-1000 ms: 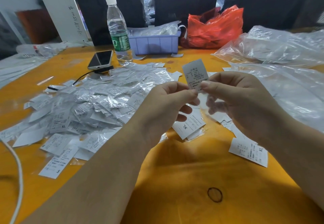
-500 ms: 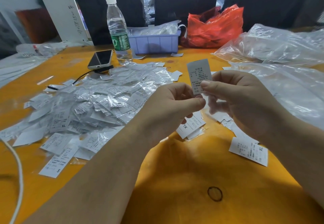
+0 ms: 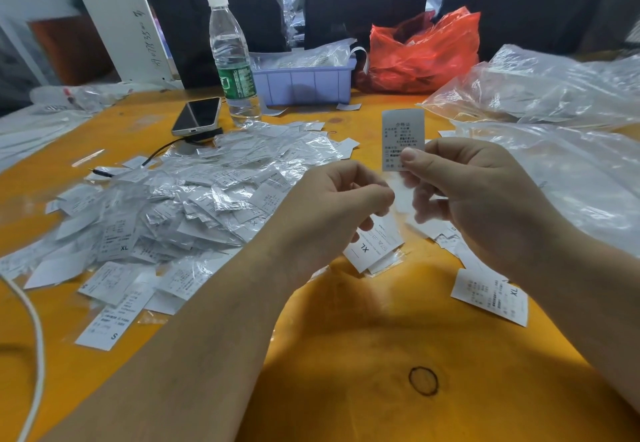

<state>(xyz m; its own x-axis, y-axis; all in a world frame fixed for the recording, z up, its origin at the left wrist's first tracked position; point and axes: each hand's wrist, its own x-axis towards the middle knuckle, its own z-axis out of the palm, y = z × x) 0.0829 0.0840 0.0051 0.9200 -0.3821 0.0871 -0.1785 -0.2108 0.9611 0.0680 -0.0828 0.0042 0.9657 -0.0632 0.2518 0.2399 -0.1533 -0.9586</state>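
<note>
**Open table up front, clutter on three sides**

The bare orange table point(image 3: 346, 355) lies free along the near edge. A heap of bagged labels point(image 3: 180, 206) blocks the left and clear plastic bags point(image 3: 554, 102) crowd the right. A water bottle point(image 3: 232, 61), phone point(image 3: 197, 115), lavender bin point(image 3: 304, 83) and red bag point(image 3: 422, 50) line the far side.

- counter point(image 3: 346, 355): orange-yellow, with one black inked ring near the front edge
- label point(image 3: 403, 133): pale grey-white, black print
- clear sleeve point(image 3: 401, 196): see-through, whitish sheen
- heap of labels point(image 3: 194, 199): white, black lettering, glossy film
- water bottle point(image 3: 232, 54): clear, white cap, green band
- bin point(image 3: 304, 83): lavender
- plastic bag point(image 3: 422, 50): red
</note>
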